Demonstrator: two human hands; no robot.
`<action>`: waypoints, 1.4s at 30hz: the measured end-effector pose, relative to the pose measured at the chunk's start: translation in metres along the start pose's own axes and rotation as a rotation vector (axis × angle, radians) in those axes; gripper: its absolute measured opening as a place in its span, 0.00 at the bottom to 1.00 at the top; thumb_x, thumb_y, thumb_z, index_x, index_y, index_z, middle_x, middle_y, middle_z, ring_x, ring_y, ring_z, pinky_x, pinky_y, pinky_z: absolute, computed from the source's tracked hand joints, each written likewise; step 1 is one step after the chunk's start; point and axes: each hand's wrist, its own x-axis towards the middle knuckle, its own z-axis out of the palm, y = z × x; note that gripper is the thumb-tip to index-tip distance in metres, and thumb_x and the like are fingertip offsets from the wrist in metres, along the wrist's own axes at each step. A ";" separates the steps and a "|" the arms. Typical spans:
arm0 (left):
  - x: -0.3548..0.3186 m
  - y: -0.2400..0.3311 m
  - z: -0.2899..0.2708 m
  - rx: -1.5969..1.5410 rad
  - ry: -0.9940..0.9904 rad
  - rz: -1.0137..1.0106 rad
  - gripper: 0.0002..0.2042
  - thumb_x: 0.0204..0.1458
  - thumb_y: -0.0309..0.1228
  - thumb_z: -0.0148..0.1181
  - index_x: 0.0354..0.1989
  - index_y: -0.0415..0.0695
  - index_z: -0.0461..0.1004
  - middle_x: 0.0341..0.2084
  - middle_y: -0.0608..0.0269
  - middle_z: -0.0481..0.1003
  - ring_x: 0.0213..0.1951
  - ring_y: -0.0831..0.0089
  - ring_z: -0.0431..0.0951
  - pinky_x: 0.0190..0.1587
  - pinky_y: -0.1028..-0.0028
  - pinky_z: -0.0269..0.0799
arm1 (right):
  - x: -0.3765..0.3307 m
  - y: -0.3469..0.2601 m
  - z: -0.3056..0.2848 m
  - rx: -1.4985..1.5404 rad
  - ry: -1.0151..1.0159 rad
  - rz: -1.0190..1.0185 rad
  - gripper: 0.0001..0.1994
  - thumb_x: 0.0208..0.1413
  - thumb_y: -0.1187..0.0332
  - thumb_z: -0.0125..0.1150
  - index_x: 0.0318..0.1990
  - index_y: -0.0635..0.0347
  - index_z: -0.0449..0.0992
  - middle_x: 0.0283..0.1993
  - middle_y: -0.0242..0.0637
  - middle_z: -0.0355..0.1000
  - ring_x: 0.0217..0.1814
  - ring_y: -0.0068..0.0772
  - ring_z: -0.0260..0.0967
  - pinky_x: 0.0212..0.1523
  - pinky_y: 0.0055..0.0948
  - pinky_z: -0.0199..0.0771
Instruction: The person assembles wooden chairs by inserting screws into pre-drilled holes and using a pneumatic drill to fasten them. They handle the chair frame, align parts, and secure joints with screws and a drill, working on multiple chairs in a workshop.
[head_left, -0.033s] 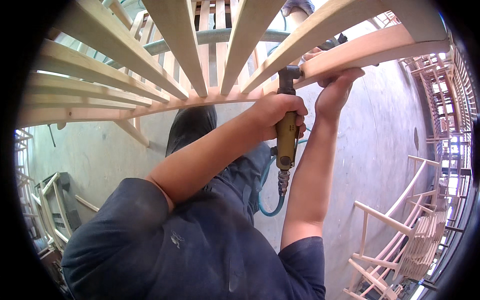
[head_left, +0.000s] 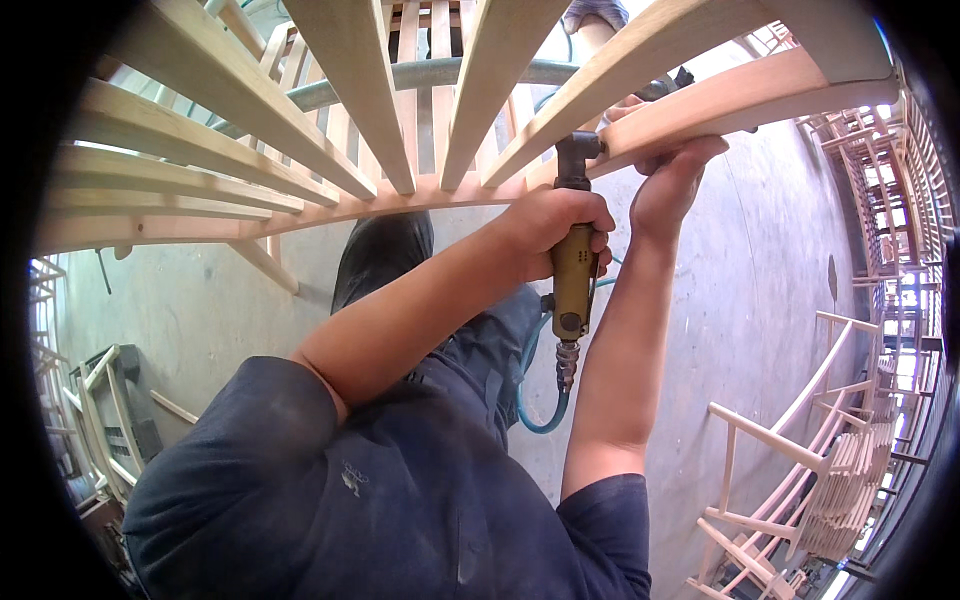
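A pale wooden chair frame (head_left: 400,195) with fanned slats fills the upper part of the view. My left hand (head_left: 555,222) is wrapped around a yellow pneumatic tool (head_left: 574,285), whose dark head (head_left: 575,152) presses up against the curved rail beside a slat. A teal air hose (head_left: 535,405) loops down from the tool's lower end. My right hand (head_left: 668,182) grips the curved rail (head_left: 760,95) from beneath, just right of the tool head. My dark trousers and shoe show below the frame.
A grey concrete floor (head_left: 760,300) lies underneath. Several unfinished wooden chair frames (head_left: 820,480) are stacked at the right. More wooden frames (head_left: 100,410) lean at the lower left. A grey pipe (head_left: 430,75) runs behind the slats.
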 end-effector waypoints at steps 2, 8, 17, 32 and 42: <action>-0.001 0.000 0.002 -0.020 -0.003 0.005 0.04 0.50 0.23 0.59 0.25 0.38 0.73 0.22 0.54 0.73 0.32 0.51 0.82 0.39 0.53 0.79 | 0.001 0.001 -0.002 0.007 -0.010 -0.011 0.48 0.66 0.29 0.23 0.53 0.73 0.74 0.45 0.49 0.79 0.45 0.37 0.81 0.41 0.27 0.83; -0.006 -0.016 0.009 -0.024 0.031 0.188 0.03 0.50 0.23 0.60 0.28 0.38 0.72 0.23 0.54 0.73 0.32 0.53 0.82 0.39 0.56 0.82 | 0.004 -0.003 0.006 -0.041 0.090 0.100 0.51 0.64 0.27 0.12 0.47 0.65 0.77 0.39 0.43 0.82 0.46 0.32 0.79 0.44 0.24 0.77; -0.010 -0.024 0.023 -0.113 0.056 0.212 0.05 0.51 0.26 0.60 0.27 0.41 0.70 0.22 0.57 0.70 0.29 0.57 0.80 0.40 0.59 0.78 | 0.006 -0.005 0.002 -0.049 0.048 0.117 0.51 0.65 0.29 0.10 0.45 0.66 0.79 0.39 0.42 0.82 0.47 0.35 0.79 0.49 0.29 0.78; -0.002 -0.091 0.004 -0.121 0.224 0.304 0.05 0.51 0.24 0.60 0.32 0.41 0.69 0.22 0.58 0.72 0.31 0.57 0.81 0.44 0.57 0.77 | 0.009 0.006 -0.022 -0.085 -0.157 0.095 0.50 0.63 0.26 0.15 0.45 0.59 0.82 0.32 0.25 0.77 0.24 0.11 0.53 0.25 0.17 0.48; -0.044 -0.079 0.002 0.053 -0.059 0.287 0.06 0.53 0.26 0.62 0.34 0.42 0.70 0.22 0.59 0.74 0.35 0.59 0.83 0.47 0.60 0.77 | -0.114 -0.029 -0.073 -0.132 0.038 0.265 0.43 0.67 0.31 0.35 0.70 0.64 0.64 0.61 0.43 0.73 0.66 0.36 0.68 0.65 0.40 0.66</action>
